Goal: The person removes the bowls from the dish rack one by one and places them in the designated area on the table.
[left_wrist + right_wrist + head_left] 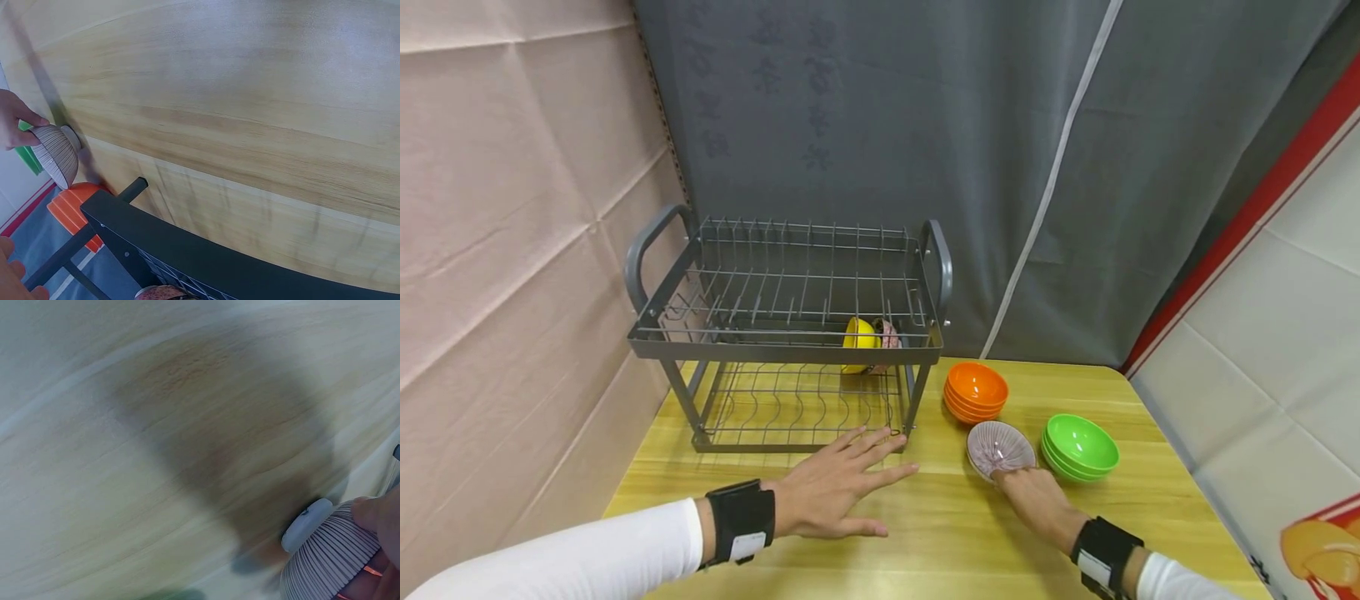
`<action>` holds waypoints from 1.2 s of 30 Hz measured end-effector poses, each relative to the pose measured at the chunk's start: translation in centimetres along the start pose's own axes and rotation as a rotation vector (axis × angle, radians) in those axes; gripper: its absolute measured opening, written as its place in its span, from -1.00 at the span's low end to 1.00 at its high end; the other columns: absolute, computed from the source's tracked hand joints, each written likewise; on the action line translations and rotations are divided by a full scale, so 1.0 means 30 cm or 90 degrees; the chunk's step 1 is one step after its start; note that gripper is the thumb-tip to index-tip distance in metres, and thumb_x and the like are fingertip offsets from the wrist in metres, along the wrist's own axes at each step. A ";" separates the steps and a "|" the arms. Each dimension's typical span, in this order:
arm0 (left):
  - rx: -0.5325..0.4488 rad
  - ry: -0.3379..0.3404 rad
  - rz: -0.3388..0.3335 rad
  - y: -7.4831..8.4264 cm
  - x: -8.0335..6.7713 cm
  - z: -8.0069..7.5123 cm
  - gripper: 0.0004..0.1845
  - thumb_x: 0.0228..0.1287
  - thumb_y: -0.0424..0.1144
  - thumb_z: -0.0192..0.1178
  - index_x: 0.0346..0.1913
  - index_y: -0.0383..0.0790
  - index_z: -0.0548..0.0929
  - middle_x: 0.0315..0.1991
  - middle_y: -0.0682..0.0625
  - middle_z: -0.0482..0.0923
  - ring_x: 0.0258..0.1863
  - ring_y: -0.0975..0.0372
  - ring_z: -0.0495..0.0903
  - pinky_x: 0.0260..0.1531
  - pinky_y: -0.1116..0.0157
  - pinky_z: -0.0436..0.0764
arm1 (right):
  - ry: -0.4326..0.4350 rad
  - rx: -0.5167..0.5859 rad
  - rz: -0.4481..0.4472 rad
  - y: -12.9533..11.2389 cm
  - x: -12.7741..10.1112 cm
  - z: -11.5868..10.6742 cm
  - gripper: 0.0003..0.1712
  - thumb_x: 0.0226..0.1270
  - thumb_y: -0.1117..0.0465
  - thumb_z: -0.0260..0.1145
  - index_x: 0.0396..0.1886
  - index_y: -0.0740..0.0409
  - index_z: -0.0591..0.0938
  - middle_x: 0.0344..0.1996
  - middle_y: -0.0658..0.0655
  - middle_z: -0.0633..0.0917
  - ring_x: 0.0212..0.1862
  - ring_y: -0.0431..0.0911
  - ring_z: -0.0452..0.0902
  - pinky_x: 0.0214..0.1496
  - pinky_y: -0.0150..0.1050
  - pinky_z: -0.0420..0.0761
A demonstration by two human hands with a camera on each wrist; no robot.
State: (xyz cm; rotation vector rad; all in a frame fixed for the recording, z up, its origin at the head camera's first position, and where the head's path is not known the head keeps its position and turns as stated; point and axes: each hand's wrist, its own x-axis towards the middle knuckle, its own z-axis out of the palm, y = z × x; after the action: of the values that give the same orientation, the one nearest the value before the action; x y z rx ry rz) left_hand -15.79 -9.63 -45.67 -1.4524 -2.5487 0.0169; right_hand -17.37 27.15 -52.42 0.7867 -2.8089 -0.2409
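Ribbed pale-pink ceramic bowl (1000, 448) tilts on the wooden counter (955, 533), between the orange bowl stack (975, 392) and green bowl stack (1079, 447); my right hand (1037, 500) pinches its near rim. My left hand (835, 487) rests flat, fingers (880, 443) spread, touching the grey wire dish rack (786, 333).

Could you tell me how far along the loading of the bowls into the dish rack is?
Early. The dish rack holds a yellow bowl and a patterned one beside it. The right hand grips the ribbed bowl. Orange bowls and green bowls remain stacked.
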 end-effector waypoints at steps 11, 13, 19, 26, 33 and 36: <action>0.008 -0.010 -0.010 -0.002 -0.016 -0.003 -0.17 0.43 0.47 -0.25 0.63 0.18 0.06 0.66 -0.08 -0.06 0.63 0.01 0.03 0.55 -0.07 0.21 | -0.004 0.002 0.005 -0.006 -0.006 0.008 -0.77 0.17 0.19 0.49 -0.53 0.01 0.58 -0.67 -0.04 0.62 -0.68 -0.15 0.45 -0.70 -0.23 0.47; -0.001 -0.017 -0.013 -0.002 -0.018 -0.003 -0.17 0.42 0.47 -0.24 0.63 0.18 0.05 0.66 -0.07 -0.08 0.64 0.01 0.01 0.55 -0.07 0.21 | 0.001 0.003 0.003 -0.005 -0.008 0.007 -0.78 0.17 0.18 0.49 -0.52 0.00 0.58 -0.66 -0.04 0.62 -0.67 -0.15 0.47 -0.70 -0.22 0.48; -0.018 -0.025 -0.016 -0.003 -0.020 -0.001 -0.17 0.43 0.47 -0.26 0.62 0.17 0.08 0.66 -0.08 -0.10 0.63 -0.01 0.02 0.53 -0.08 0.25 | -0.013 0.065 0.022 -0.003 -0.007 -0.002 -0.75 0.22 0.00 0.48 -0.46 -0.02 0.61 -0.57 -0.03 0.68 -0.51 -0.09 0.63 -0.60 -0.18 0.56; 0.003 -0.020 -0.012 -0.005 -0.023 -0.007 -0.18 0.43 0.47 -0.26 0.62 0.17 0.10 0.66 -0.09 -0.08 0.63 -0.01 0.03 0.55 -0.07 0.21 | -0.008 0.101 0.068 -0.001 0.019 -0.041 -0.38 0.30 -0.22 0.38 0.06 0.19 0.68 0.06 0.24 0.75 0.17 0.20 0.65 0.20 0.13 0.66; -0.004 -0.030 -0.023 -0.012 -0.030 -0.010 -0.17 0.42 0.48 -0.28 0.63 0.20 0.05 0.67 -0.06 -0.09 0.64 -0.02 0.00 0.55 -0.10 0.18 | 0.034 0.128 0.040 -0.016 0.048 -0.123 -0.20 0.29 -0.23 0.38 0.32 0.24 0.56 0.33 0.30 0.58 0.38 0.25 0.46 0.45 0.20 0.43; -0.012 -0.034 -0.028 -0.015 -0.032 -0.013 -0.17 0.42 0.48 -0.28 0.63 0.21 0.03 0.67 -0.05 -0.10 0.64 -0.02 -0.01 0.55 -0.11 0.18 | 0.042 0.128 0.022 -0.034 0.063 -0.162 -0.16 0.28 -0.28 0.36 0.38 0.17 0.52 0.39 0.31 0.51 0.42 0.26 0.40 0.48 0.21 0.39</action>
State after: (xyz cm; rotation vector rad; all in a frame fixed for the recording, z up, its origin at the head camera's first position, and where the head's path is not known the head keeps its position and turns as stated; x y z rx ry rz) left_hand -15.64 -10.72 -45.42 -1.4204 -2.6293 0.0261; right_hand -17.23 24.82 -47.66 0.7701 -2.8122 0.0727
